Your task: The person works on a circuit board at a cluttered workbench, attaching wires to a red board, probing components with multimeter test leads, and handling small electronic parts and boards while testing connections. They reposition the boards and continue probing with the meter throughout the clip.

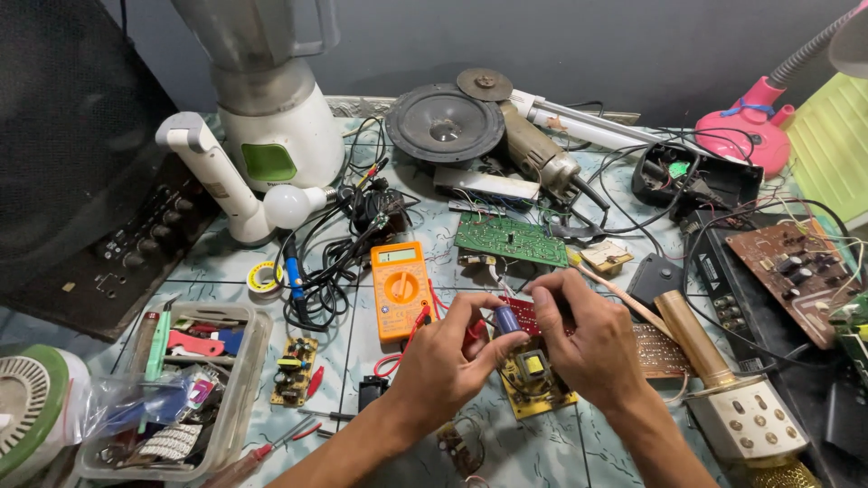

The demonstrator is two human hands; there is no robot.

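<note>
My left hand (449,354) and my right hand (585,339) meet over the middle of the cluttered bench. Together they pinch a small blue cylindrical capacitor (506,318) on a little red circuit board (522,315), the left fingers on the capacitor, the right fingers on the board's upper edge. Just under the hands lies a yellow circuit board (532,380) with a small transformer. An orange multimeter (400,289) sits to the left of my left hand, its red lead running under the wrist.
A green circuit board (509,239), speaker cone (444,123), angle grinder (537,154) and blender (275,108) stand behind. A clear parts box (246,380) sits at left, a gold microphone (723,389) and brown board (794,271) at right. Black cables (325,262) tangle beside the meter.
</note>
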